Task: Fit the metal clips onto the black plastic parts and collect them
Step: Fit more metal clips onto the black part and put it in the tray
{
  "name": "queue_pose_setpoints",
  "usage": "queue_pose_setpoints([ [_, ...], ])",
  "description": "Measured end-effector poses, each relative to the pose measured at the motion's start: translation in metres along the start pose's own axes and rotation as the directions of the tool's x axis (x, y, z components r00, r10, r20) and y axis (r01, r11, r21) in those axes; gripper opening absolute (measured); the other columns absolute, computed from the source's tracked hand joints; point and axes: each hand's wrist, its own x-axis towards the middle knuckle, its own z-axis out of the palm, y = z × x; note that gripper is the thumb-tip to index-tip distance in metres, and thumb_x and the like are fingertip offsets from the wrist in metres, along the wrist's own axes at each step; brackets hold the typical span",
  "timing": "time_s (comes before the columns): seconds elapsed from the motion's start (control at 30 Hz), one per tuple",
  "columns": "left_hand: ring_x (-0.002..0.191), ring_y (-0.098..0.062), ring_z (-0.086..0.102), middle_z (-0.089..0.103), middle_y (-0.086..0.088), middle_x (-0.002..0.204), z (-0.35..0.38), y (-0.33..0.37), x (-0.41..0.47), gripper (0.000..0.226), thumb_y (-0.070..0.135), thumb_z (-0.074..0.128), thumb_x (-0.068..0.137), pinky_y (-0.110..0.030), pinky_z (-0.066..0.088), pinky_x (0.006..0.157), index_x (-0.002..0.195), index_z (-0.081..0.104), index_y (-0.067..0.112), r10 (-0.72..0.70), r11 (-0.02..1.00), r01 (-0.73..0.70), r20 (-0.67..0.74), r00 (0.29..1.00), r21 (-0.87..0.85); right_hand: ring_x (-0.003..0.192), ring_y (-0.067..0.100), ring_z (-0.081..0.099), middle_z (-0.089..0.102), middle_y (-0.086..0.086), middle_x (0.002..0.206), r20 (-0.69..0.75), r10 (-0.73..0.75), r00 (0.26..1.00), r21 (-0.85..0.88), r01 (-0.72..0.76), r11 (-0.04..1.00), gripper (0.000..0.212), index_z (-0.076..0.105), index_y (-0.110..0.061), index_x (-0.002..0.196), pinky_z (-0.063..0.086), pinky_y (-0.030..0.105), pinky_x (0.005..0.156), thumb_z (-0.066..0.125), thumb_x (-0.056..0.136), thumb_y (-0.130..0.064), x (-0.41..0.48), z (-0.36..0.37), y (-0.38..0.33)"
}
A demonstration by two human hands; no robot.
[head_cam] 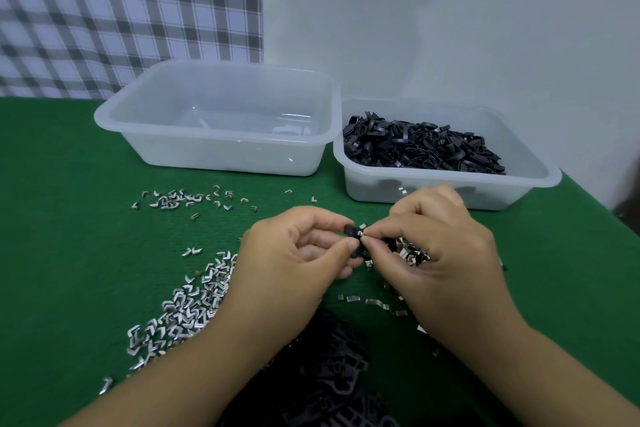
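Note:
My left hand (294, 253) pinches a small black plastic part (354, 236) between thumb and fingers at the middle of the green table. My right hand (440, 246) pinches a small metal clip (363, 234) against that part's right side. A big heap of loose metal clips (187, 305) lies to the left of my left forearm. More clips (410, 253) sit under my right hand. A pile of black plastic parts (329, 374) lies near the table's front edge between my forearms.
A clear plastic tub (221, 149) stands at the back, left of centre. To its right, a second tub (446, 184) is full of black plastic parts (422, 146). Scattered clips (180, 199) lie in front of the left tub. The green table (69, 253) ends at the right.

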Motion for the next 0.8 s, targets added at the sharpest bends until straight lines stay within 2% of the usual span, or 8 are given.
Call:
queue_pose_setpoints([
  [0.17, 0.064, -0.016, 0.073, 0.074, -0.005, 0.069, -0.0009, -0.0016, -0.0001, 0.028, -0.01, 0.069, 0.077, -0.019, 0.056, 0.059, 0.077, 0.072, 0.018, 0.064, 0.995, -0.065, 0.019, 0.998, 0.075, 0.07, 0.018, 0.046, 0.053, 0.0, 0.067, 0.019, -0.036, 0.999, -0.023, 0.036, 0.999, 0.005, 0.072, -0.009, 0.07, 0.037, 0.021, 0.062, 0.07, 0.075, -0.009, -0.0002, 0.0007, 0.0025],
  [0.27, 0.064, -0.013, 0.073, 0.074, -0.002, 0.07, -0.0015, -0.0035, -0.0005, 0.03, -0.009, 0.069, 0.077, -0.018, 0.056, 0.06, 0.077, 0.072, 0.021, 0.096, 0.985, -0.096, 0.008, 0.995, 0.142, 0.069, 0.018, 0.047, 0.053, 0.0, 0.067, 0.044, -0.023, 0.999, 0.015, 0.022, 1.0, 0.004, 0.073, -0.011, 0.072, 0.037, 0.02, 0.063, 0.071, 0.075, -0.013, -0.0004, 0.0013, 0.0019],
  [0.37, 0.066, -0.008, 0.072, 0.074, 0.006, 0.072, -0.0016, -0.0043, -0.0012, 0.033, -0.006, 0.07, 0.078, -0.016, 0.055, 0.063, 0.082, 0.071, 0.027, 0.136, 0.96, -0.135, 0.012, 0.991, 0.246, 0.073, 0.017, 0.051, 0.056, -0.002, 0.07, 0.089, 0.047, 0.995, 0.082, -0.055, 0.995, 0.002, 0.074, -0.015, 0.074, 0.039, 0.019, 0.066, 0.075, 0.073, -0.015, 0.0005, 0.0003, 0.0025],
  [0.47, 0.066, -0.002, 0.07, 0.073, 0.015, 0.076, -0.002, -0.0029, -0.0019, 0.042, -0.003, 0.07, 0.078, -0.013, 0.054, 0.064, 0.089, 0.068, 0.037, 0.217, 0.908, -0.215, 0.034, 0.976, 0.361, 0.085, 0.014, 0.056, 0.061, -0.007, 0.082, 0.195, 0.158, 0.968, 0.156, -0.19, 0.969, 0.017, 0.073, -0.019, 0.088, 0.042, 0.02, 0.075, 0.078, 0.072, -0.017, 0.0021, -0.0018, 0.0046],
  [0.53, 0.067, -0.002, 0.069, 0.071, 0.015, 0.079, -0.0025, -0.0014, -0.0027, 0.042, 0.003, 0.07, 0.079, -0.015, 0.054, 0.064, 0.094, 0.064, 0.042, 0.287, 0.854, -0.283, 0.058, 0.956, 0.437, 0.09, 0.011, 0.057, 0.063, -0.01, 0.088, 0.271, 0.201, 0.941, 0.207, -0.261, 0.943, 0.023, 0.073, -0.023, 0.095, 0.041, 0.018, 0.079, 0.076, 0.073, -0.017, 0.0032, -0.0026, 0.0052],
  [0.6, 0.068, -0.002, 0.068, 0.069, 0.015, 0.082, -0.0027, 0.0003, -0.0035, 0.037, 0.011, 0.067, 0.078, -0.015, 0.054, 0.064, 0.098, 0.056, 0.04, 0.331, 0.81, -0.328, 0.084, 0.94, 0.485, 0.091, 0.009, 0.058, 0.065, -0.011, 0.088, 0.326, 0.218, 0.92, 0.253, -0.307, 0.918, 0.019, 0.074, -0.025, 0.092, 0.042, 0.021, 0.081, 0.075, 0.074, -0.017, 0.0037, -0.0031, 0.0046],
  [0.7, 0.068, 0.001, 0.066, 0.067, 0.018, 0.086, -0.0033, 0.0011, -0.0037, 0.035, 0.017, 0.063, 0.077, -0.009, 0.05, 0.064, 0.099, 0.047, 0.04, 0.351, 0.783, -0.347, 0.093, 0.932, 0.517, 0.09, 0.006, 0.057, 0.065, -0.013, 0.085, 0.347, 0.207, 0.915, 0.238, -0.299, 0.924, 0.013, 0.075, -0.025, 0.087, 0.043, 0.023, 0.082, 0.073, 0.076, -0.017, 0.0038, -0.0036, 0.004],
  [0.8, 0.067, 0.002, 0.066, 0.067, 0.018, 0.086, -0.0021, 0.0005, -0.004, 0.034, 0.017, 0.064, 0.076, -0.008, 0.048, 0.062, 0.093, 0.045, 0.04, 0.359, 0.771, -0.355, 0.099, 0.928, 0.529, 0.091, 0.011, 0.056, 0.066, -0.011, 0.085, 0.326, 0.179, 0.928, 0.196, -0.252, 0.948, 0.009, 0.075, -0.021, 0.086, 0.044, 0.027, 0.081, 0.071, 0.078, -0.021, 0.0038, -0.0027, 0.0035],
])
